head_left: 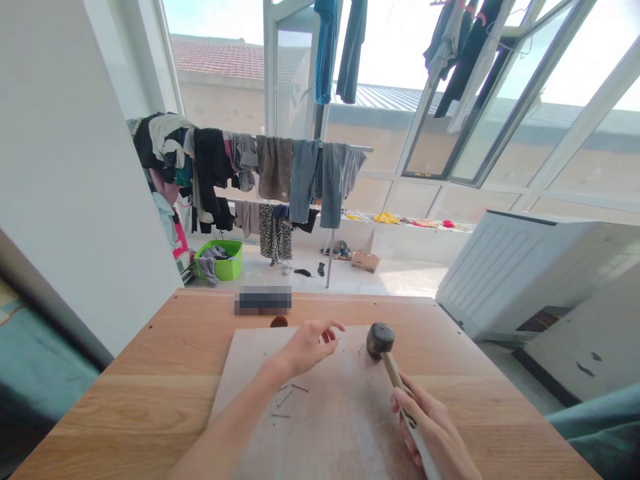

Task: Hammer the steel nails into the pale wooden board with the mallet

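Note:
My right hand is wrapped around the pale wooden handle of a mallet with a dark, rounded head. The mallet head is low over the right part of a light-coloured board. A thin nail stands up from the board just left of the mallet head, slightly tilted. My left hand hovers above the board, left of that nail, with fingers curled and a gap between thumb and index fingertip. Several loose nails lie on the board beside my left forearm.
The board rests on a wooden table. Near the far edge are a blurred dark box and a small round brown object. Beyond stand a laundry rack with hanging clothes, a green basket and a white cabinet.

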Tool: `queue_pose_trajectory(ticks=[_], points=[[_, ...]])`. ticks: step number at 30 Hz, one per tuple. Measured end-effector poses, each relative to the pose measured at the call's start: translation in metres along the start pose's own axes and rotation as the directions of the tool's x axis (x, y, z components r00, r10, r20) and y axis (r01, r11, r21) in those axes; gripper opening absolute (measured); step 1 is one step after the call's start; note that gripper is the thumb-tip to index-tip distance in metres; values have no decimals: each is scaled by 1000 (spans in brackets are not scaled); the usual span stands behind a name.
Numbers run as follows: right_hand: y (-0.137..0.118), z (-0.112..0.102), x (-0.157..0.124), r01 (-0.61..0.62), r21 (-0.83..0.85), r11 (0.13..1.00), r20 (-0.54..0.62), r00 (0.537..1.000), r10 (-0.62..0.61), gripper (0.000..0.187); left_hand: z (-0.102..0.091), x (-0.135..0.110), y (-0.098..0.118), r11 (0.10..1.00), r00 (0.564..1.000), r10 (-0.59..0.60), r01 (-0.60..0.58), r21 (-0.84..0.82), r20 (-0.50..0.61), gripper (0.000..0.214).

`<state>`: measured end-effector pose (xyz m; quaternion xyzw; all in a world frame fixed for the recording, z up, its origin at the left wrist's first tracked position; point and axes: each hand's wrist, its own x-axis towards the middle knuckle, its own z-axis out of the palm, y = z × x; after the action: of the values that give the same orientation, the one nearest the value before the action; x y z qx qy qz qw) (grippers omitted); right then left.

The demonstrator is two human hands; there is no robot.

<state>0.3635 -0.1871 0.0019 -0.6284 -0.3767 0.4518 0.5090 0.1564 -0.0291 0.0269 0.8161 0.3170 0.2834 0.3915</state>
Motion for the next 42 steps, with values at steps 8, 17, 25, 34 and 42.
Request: queue_pose_trajectory(ticks=[8,17,25,34,42], points=[[-1,0,0,15,3,1000,25,1000,-15,57,38,12,-13,998,994,-44,39,-52,-100,11],[-10,6,-8,82,73,994,27,996,-84,67,40,13,-17,1000,997,3,-3,-4,-79,18],[-9,11,-13,115,171,979,132,982,-138,58,43,12,-18,999,994,6,0,55,-106,16],[-13,15,-14,120,151,981,163,976,-144,59,44,11,-20,999,994,18,-15,30,-110,14],[-5,16,-15,104,109,989,167,978,-121,62,44,11,-22,1000,993,23,-23,-5,-115,35]])
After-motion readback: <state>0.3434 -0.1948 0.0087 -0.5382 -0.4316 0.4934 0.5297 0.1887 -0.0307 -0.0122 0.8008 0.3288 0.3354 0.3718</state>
